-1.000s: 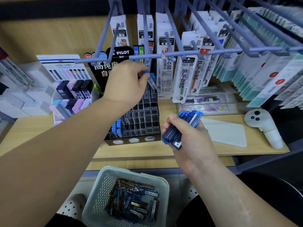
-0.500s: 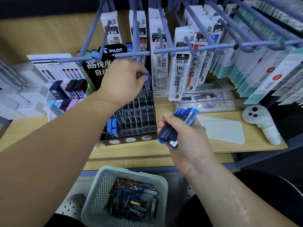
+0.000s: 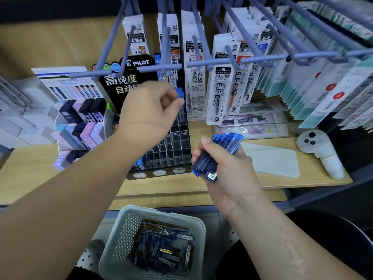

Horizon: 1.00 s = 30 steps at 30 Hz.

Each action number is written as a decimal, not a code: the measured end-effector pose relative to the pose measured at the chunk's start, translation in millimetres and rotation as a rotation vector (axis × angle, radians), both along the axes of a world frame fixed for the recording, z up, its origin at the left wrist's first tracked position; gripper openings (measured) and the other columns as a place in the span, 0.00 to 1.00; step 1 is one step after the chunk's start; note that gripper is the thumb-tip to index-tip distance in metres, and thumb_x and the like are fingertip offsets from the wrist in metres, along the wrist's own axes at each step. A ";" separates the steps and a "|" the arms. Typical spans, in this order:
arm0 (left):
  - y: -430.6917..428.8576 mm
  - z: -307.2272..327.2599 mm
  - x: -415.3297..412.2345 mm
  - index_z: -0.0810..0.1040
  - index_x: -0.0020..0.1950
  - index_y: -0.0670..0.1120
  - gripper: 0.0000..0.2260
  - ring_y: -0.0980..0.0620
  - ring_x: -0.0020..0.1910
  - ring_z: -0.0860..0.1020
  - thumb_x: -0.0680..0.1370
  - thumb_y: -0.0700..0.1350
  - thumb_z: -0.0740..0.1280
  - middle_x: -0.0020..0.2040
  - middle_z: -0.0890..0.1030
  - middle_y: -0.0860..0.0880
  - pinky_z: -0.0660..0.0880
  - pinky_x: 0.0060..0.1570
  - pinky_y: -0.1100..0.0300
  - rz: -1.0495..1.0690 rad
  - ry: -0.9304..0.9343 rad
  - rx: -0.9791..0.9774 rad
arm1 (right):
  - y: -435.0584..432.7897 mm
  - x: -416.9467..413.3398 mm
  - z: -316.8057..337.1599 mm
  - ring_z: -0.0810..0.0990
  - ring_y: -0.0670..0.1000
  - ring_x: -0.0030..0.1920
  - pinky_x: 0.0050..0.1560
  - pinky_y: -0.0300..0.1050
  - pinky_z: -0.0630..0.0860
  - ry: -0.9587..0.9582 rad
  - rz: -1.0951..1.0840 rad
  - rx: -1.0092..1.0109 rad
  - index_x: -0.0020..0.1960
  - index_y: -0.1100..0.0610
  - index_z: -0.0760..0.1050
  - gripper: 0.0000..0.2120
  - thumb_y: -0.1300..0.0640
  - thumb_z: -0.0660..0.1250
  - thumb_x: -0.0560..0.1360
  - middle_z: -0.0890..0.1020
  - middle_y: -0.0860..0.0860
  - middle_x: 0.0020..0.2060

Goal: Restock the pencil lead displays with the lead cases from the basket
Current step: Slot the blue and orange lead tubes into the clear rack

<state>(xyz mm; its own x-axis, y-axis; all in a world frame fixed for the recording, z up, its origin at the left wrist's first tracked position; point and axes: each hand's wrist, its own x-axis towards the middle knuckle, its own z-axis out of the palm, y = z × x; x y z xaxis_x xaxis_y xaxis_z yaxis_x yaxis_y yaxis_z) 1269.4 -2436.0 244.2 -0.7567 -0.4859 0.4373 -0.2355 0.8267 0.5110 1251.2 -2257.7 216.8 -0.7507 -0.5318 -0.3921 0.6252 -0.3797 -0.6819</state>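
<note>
Step in hand, by my read: feeding cases in one at a time. Far left, pastel cases (image 3: 80, 134) sit in their own stand just beside the rack (image 3: 173, 150), so mind your forearm there. Your left hand (image 3: 149, 106) is over the rack's upper right rows. Thumb and forefinger pinch one blue-capped lead case (image 3: 179, 92) by its top, and the other fingers are curled in. The case hangs roughly upright with its lower end at the slots; can't tell if it's seated. Next move probably needs it lined up with a slot, pushed straight down and released.

It's tight overhead, with the rail of hooks (image 3: 161, 67) just above your knuckles. The basket (image 3: 121, 229) below the shelf edge (image 3: 181, 190) holds plenty more, and the open room is there, toward you. Refill packs (image 3: 220, 87) hang close against the rack's right side. Your right hand (image 3: 226, 168) has its fingers wrapped round a bundle of cases (image 3: 218, 152) at the rack's front right corner. Far right, a white controller (image 3: 321, 150) stands well apart.
</note>
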 end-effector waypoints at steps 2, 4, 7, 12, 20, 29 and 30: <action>22.0 -3.2 21.2 0.82 0.39 0.48 0.08 0.57 0.30 0.73 0.76 0.49 0.73 0.34 0.80 0.48 0.71 0.32 0.61 -0.060 0.010 0.338 | -0.4 0.1 -0.1 0.81 0.51 0.35 0.40 0.44 0.80 -0.001 -0.011 0.008 0.54 0.60 0.72 0.10 0.64 0.72 0.76 0.81 0.54 0.36; 43.9 -7.1 42.6 0.82 0.39 0.47 0.08 0.54 0.30 0.73 0.74 0.50 0.74 0.35 0.81 0.43 0.72 0.28 0.58 -0.140 -0.084 0.605 | -0.5 -0.1 -0.6 0.82 0.51 0.35 0.39 0.45 0.80 0.004 -0.026 0.024 0.52 0.59 0.73 0.09 0.64 0.72 0.76 0.81 0.54 0.36; 63.4 -14.1 64.4 0.83 0.41 0.48 0.05 0.51 0.30 0.75 0.71 0.45 0.78 0.34 0.82 0.46 0.75 0.31 0.55 -0.219 -0.136 0.796 | -2.0 1.4 -2.2 0.81 0.50 0.36 0.37 0.45 0.79 0.018 -0.039 0.047 0.53 0.59 0.75 0.09 0.64 0.72 0.76 0.81 0.53 0.36; 64.7 -18.1 77.0 0.83 0.42 0.47 0.07 0.50 0.30 0.78 0.71 0.36 0.77 0.34 0.83 0.49 0.72 0.28 0.67 -0.141 -0.076 0.813 | -6.8 9.4 -3.2 0.83 0.50 0.38 0.35 0.46 0.79 0.057 0.015 0.087 0.53 0.57 0.75 0.09 0.62 0.73 0.76 0.82 0.54 0.39; 58.8 -9.7 99.4 0.82 0.48 0.50 0.09 0.46 0.32 0.81 0.74 0.37 0.74 0.36 0.83 0.47 0.79 0.35 0.54 -0.131 -0.049 0.819 | -9.0 24.4 -4.5 0.83 0.57 0.44 0.49 0.56 0.82 0.116 0.118 0.118 0.62 0.67 0.74 0.19 0.58 0.72 0.77 0.84 0.59 0.46; 59.7 -18.0 115.4 0.83 0.50 0.49 0.14 0.51 0.31 0.79 0.72 0.32 0.74 0.33 0.81 0.48 0.77 0.33 0.59 -0.095 -0.002 0.966 | -12.0 36.1 -6.8 0.84 0.60 0.47 0.54 0.63 0.81 0.165 0.144 0.216 0.61 0.66 0.74 0.16 0.61 0.73 0.76 0.83 0.60 0.47; 59.0 -17.8 118.1 0.83 0.50 0.49 0.13 0.50 0.31 0.79 0.72 0.33 0.75 0.33 0.81 0.47 0.78 0.33 0.58 -0.099 -0.006 0.965 | -12.8 36.9 -7.1 0.83 0.60 0.47 0.54 0.64 0.80 0.168 0.143 0.226 0.60 0.66 0.74 0.16 0.61 0.73 0.76 0.83 0.60 0.46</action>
<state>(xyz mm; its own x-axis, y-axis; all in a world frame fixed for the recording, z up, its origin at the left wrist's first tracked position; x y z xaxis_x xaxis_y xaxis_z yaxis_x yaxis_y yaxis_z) 1387.5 -2377.0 226.4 -0.8143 -0.5677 -0.1204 -0.1928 0.0689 0.9788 1288.0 -2270.5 209.8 -0.7390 -0.5501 -0.3890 0.5324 -0.1231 -0.8375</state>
